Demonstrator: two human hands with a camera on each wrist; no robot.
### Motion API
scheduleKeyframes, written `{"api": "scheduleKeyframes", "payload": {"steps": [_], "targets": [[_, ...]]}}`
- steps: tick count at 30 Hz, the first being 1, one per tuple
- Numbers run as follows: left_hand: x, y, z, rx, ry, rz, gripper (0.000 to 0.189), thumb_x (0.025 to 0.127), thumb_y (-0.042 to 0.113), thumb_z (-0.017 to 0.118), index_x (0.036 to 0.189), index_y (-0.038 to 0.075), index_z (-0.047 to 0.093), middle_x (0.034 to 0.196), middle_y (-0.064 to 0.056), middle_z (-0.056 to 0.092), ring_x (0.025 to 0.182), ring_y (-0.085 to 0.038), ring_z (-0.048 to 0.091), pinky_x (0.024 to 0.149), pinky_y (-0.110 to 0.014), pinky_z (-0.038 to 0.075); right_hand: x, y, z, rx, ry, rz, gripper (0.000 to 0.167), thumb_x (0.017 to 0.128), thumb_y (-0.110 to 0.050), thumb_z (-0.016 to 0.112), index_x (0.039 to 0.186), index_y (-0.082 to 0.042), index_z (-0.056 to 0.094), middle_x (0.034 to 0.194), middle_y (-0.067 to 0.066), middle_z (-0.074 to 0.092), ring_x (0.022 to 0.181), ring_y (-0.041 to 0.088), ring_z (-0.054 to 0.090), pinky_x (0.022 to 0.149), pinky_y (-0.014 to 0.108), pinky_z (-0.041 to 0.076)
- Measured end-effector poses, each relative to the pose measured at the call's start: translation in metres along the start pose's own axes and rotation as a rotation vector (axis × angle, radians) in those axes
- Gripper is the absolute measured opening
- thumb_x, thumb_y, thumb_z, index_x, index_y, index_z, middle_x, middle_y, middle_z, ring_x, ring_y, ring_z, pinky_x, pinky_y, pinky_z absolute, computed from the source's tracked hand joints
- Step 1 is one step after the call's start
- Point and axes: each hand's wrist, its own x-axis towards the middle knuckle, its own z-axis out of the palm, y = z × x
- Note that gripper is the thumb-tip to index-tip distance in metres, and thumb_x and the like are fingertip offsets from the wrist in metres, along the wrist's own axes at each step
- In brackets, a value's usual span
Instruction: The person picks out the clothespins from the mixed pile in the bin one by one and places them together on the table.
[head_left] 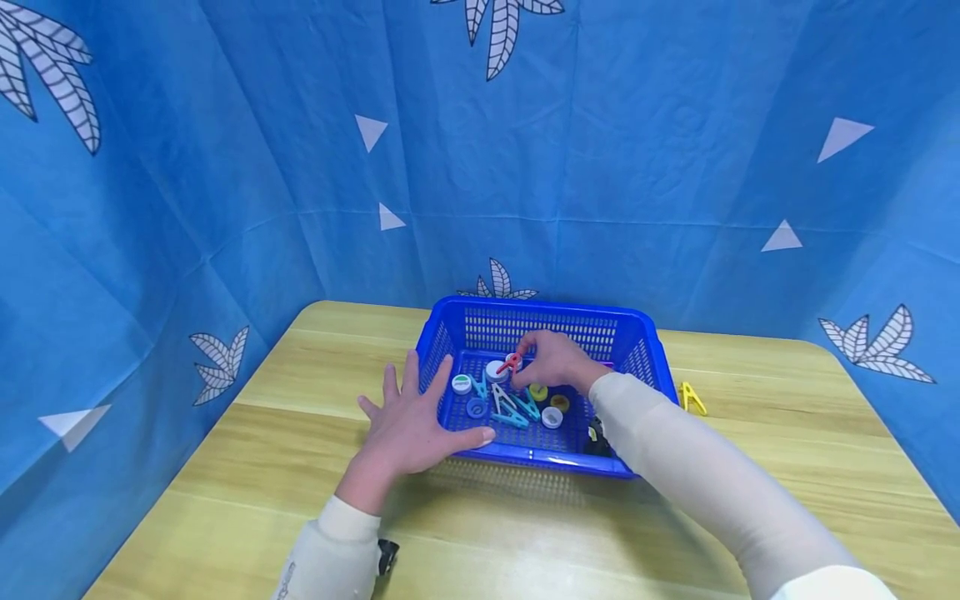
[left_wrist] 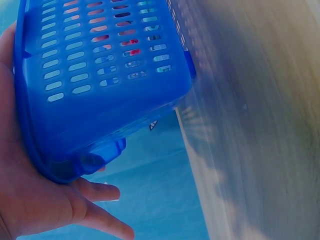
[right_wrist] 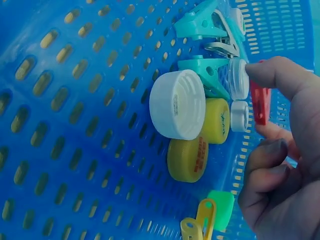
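My right hand [head_left: 558,360] reaches into a blue plastic basket [head_left: 540,458]. Its thumb and forefinger pinch a red clothespin [head_left: 512,363], seen edge-on as a red strip in the right wrist view. My left hand [head_left: 408,421] lies along the basket's left front corner with fingers spread, and the rim crosses its palm in the left wrist view. Around the red clothespin are a white bottle cap [right_wrist: 175,107], a yellow cap [right_wrist: 216,121], a darker yellow cap [right_wrist: 186,162] and several teal clothespins [right_wrist: 202,22].
On the wooden table [head_left: 247,467], a yellow clothespin [head_left: 692,398] lies right of the basket. A black item [head_left: 596,437] sits in the basket's right front corner, partly behind my right sleeve. A blue patterned curtain [head_left: 480,167] hangs behind the table.
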Motion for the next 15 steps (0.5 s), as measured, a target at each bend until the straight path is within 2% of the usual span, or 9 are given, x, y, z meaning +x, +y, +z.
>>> {"api": "scheduleKeyframes", "payload": {"steps": [5,15], "targets": [[-0.0001,-0.0003,0.0,-0.006,0.006,0.006,0.123,0.064,0.095,0.052,0.162,0.029,0.016,0.165,-0.021,-0.005,0.143,-0.054,-0.011,0.093,-0.085,-0.003,-0.0017,-0.0019,-0.0019,0.057,0.032,-0.036,0.043,0.066,-0.029,0.088,0.1,-0.013,0.068,0.082,0.002,0.061,0.071,0.021,0.056,0.064,0.035,0.048],[0.0006,-0.0014,0.0002,-0.013,-0.008,0.004,0.124,0.064,0.096,0.051,0.162,0.029,0.016,0.164,-0.02,-0.007,0.143,-0.054,-0.011,0.093,-0.085,-0.005,-0.0024,-0.0035,-0.009,0.168,0.053,-0.051,0.047,0.069,-0.029,0.091,0.106,-0.014,0.066,0.079,0.006,0.059,0.062,0.021,0.055,0.054,0.034,0.046]]}}
